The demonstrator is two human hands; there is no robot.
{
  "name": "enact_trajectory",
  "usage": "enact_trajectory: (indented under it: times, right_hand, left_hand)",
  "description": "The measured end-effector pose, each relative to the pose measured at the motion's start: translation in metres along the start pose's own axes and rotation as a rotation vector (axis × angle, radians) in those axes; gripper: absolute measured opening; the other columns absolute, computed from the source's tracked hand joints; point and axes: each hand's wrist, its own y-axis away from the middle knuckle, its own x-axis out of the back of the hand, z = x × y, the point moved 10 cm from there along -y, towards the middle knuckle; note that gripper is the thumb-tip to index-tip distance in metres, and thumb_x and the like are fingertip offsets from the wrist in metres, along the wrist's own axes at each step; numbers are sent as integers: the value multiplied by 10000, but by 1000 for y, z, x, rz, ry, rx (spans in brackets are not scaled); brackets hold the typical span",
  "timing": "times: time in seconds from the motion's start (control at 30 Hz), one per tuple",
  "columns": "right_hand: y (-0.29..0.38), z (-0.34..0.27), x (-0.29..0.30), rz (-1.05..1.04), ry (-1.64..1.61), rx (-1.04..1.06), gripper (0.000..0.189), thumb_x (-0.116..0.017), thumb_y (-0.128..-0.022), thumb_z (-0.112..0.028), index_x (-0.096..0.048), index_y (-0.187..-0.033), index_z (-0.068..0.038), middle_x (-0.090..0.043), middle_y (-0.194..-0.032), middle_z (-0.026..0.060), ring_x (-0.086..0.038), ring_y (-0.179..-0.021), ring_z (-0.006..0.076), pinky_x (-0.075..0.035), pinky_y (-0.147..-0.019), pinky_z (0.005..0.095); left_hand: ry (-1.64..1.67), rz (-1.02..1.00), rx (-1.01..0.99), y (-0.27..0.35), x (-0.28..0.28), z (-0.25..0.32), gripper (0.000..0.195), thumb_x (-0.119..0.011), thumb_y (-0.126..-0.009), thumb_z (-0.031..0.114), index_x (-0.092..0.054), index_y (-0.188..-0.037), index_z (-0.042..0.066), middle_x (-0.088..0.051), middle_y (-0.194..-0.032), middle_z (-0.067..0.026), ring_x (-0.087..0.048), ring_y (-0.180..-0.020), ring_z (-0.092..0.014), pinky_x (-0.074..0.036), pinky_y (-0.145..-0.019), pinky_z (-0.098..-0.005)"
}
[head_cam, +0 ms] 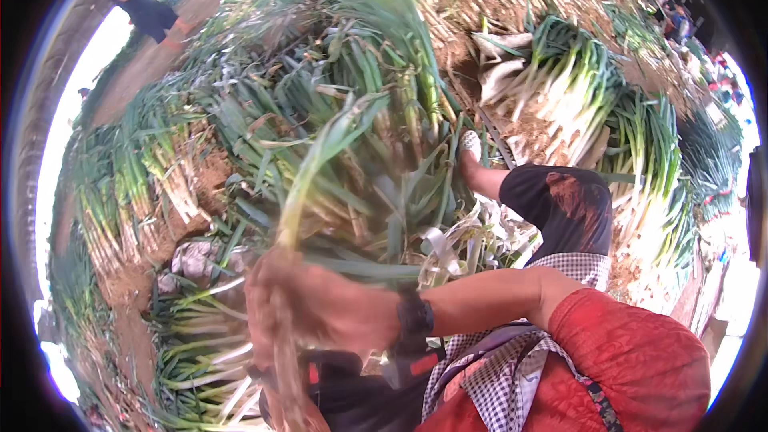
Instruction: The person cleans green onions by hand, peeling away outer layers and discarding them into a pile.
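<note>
A leek slants upward in front of me, its green leaves bent over at the top and its pale stem running down into my hands. My left hand is closed around the stem, with a dark band at the wrist. My right hand reaches across from the right and meets the left at the leek. It is motion-blurred, so its finger positions are unclear; a dark wristband circles that wrist. The leek's lower end hangs blurred below the hands, in front of my left forearm.
A heap of untrimmed leeks lies before me. Pale, cleaned leeks are stacked at lower left, with more white-stemmed leeks beyond my right leg. Stripped leaves lie near my knee. A person is at the far upper left.
</note>
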Motion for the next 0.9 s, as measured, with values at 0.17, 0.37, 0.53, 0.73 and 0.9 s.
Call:
enact_trajectory:
  times: [0.17,0.37,0.53,0.73,0.9]
  right_hand:
    - [47,40,29,170,393,-209,209,-506,-1005,-277,-506,-914,-90,-578,-741,10,-539,-511,94,-440,-429,223]
    - [87,-6,104,305,1240,-89,231,-532,-981,-271,-519,-883,-63,-547,-670,-20,-473,-520,44,-388,-449,222]
    - [87,-36,106,46,2027,461,141,-542,-946,-92,-423,-891,-41,-443,-632,60,-417,-511,122,-360,-468,282]
    - [77,-59,117,237,2082,407,252,-616,-917,-125,-408,-974,5,-497,-691,218,-470,-622,362,-425,-595,392]
    - [68,-67,114,222,1923,413,237,-606,-925,-105,-393,-959,-5,-481,-694,197,-422,-619,340,-422,-601,360]
  left_hand:
    - [-323,-48,-296,4,20,26,573,-464,-988,414,-449,-1367,-15,-576,-1250,-158,-606,-1042,-247,-496,-878,-373]
    - [106,153,-8,-17,64,-19,475,-613,-946,332,-534,-1294,19,-643,-1062,-72,-638,-870,-161,-540,-756,-300]
    - [184,229,-94,-19,58,-17,340,-705,-888,275,-614,-1110,35,-650,-971,-60,-636,-813,-145,-543,-694,-278]
    - [232,241,-123,-31,42,-6,168,-677,-891,146,-604,-1002,43,-611,-847,-21,-590,-714,-118,-519,-627,-269]
    - [461,64,-263,-38,36,10,110,-652,-916,136,-628,-996,64,-676,-919,-40,-649,-796,-140,-557,-723,-301]
